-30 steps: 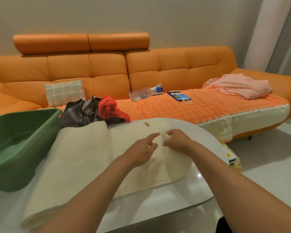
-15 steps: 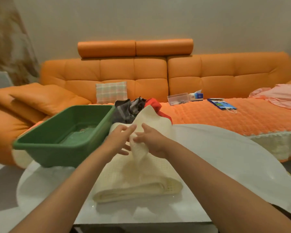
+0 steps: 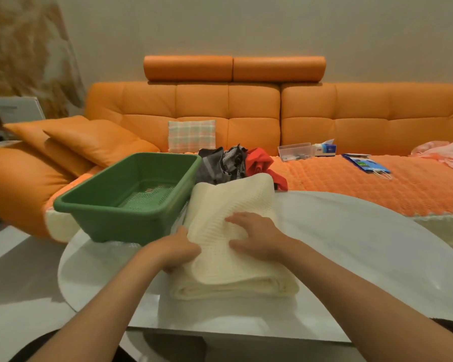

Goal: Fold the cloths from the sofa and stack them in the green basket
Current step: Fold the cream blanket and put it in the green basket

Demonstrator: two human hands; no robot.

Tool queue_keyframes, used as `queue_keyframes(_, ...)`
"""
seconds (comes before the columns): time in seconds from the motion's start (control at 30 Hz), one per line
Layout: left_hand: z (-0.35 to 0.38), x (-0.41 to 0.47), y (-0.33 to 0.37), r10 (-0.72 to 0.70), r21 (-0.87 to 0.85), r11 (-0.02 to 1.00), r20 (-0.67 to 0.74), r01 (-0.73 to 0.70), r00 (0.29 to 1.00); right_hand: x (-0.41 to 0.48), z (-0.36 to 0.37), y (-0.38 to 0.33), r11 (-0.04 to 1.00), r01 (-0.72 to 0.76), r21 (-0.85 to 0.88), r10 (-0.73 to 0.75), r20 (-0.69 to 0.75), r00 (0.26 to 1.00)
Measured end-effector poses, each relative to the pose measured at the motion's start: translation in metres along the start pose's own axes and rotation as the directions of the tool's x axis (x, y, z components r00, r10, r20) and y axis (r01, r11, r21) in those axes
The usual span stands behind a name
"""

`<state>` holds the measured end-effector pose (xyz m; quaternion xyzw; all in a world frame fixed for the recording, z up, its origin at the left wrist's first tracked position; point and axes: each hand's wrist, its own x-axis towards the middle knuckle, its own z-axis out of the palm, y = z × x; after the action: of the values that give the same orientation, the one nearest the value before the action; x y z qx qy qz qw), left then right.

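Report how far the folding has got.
Done: nothing; the green basket holds no cloth. In hand: the cream cloth lies partly folded on the table, left hand gripping its edge, right hand pressing on top. Left: dark cloths, red cloth and pink cloth on the sofa.

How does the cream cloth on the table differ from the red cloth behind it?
The cream cloth lies folded in layers on the white table; the red cloth sits crumpled on the sofa. The left hand grips the cream cloth's edge and the right hand rests on its top; no hand touches the red cloth. Neither is in the green basket.
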<state>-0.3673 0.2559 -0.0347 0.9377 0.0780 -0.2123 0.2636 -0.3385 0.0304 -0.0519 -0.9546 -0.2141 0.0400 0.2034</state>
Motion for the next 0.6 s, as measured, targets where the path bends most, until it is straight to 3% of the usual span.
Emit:
queue_keyframes(0.1,0.001,0.008,0.003,0.004,-0.122,0.992,-0.13,-0.02,0.992,-0.005,0.01,0.003,0.994,-0.001,-0.106,0.018,0.154,0.988)
queue_keyframes(0.2,0.01,0.015,0.011,0.108,-0.03,0.993,-0.149,-0.114,0.983,-0.01,-0.003,0.012,0.988,-0.027,-0.154,0.058,0.196,0.979)
queue_keyframes(0.33,0.023,0.006,0.037,0.234,-0.064,0.97,0.019,-0.233,0.972,-0.024,-0.039,0.027,0.983,-0.117,-0.141,0.154,0.287,0.945)
queue_keyframes(0.43,0.019,0.001,0.053,0.23,-0.023,0.973,0.143,-0.229,0.963,-0.034,-0.061,0.033,0.985,-0.126,-0.115,0.158,0.34,0.927)
queue_keyframes(0.5,0.013,0.009,0.062,0.189,0.148,0.969,0.078,-0.199,0.979,-0.032,-0.067,0.038,0.991,-0.117,-0.068,0.132,0.275,0.952)
queue_keyframes(0.6,0.007,0.039,0.077,0.175,0.289,0.948,-0.116,-0.135,0.978,-0.02,-0.065,0.05,0.994,-0.113,-0.003,0.113,0.022,0.993)
